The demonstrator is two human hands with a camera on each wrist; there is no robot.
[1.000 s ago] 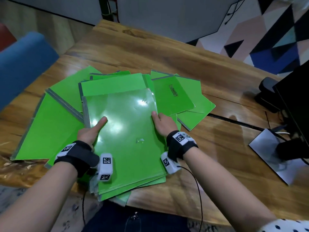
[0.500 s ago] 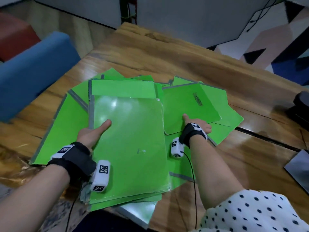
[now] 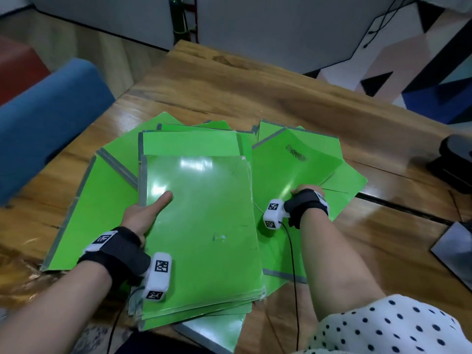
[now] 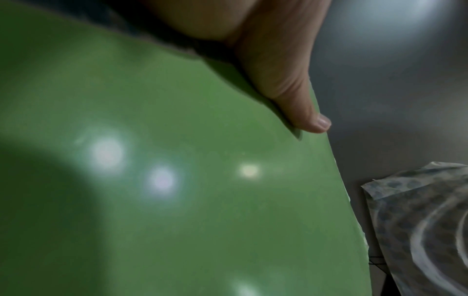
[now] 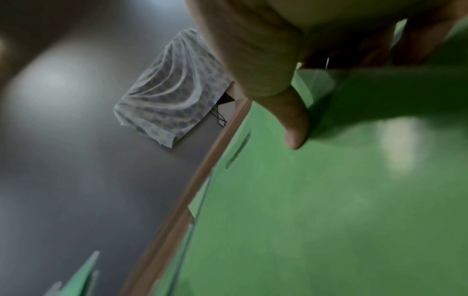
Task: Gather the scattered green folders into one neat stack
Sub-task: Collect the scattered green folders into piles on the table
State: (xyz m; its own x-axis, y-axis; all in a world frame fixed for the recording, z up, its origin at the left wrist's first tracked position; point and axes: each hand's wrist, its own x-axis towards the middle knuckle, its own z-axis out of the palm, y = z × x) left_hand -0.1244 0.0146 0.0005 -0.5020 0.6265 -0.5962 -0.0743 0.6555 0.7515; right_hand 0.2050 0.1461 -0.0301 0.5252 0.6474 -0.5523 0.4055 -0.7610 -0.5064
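Observation:
A stack of green folders (image 3: 201, 226) lies in front of me on the wooden table (image 3: 255, 93). My left hand (image 3: 146, 213) grips its left edge, thumb flat on the glossy top cover (image 4: 177, 180). More green folders fan out beneath it to the left (image 3: 102, 200) and right. My right hand (image 3: 302, 191) pinches the near edge of a loose green folder (image 3: 293, 162) to the right of the stack. That folder's edge is raised and its cover bends. In the right wrist view the thumb (image 5: 286, 96) lies on top of this folder (image 5: 329, 200), with the fingers below it.
A blue padded seat (image 3: 46, 118) stands off the table's left edge. A black device (image 3: 457, 159) sits at the far right, with a grey sheet (image 3: 454, 254) nearer me. The stack overhangs the table's near edge. A thin black cable (image 3: 293, 264) trails from my right wrist.
My right hand left the stack's right edge, moved right to the loose folder and took hold of it, raising its near edge. My left hand stayed on the stack.

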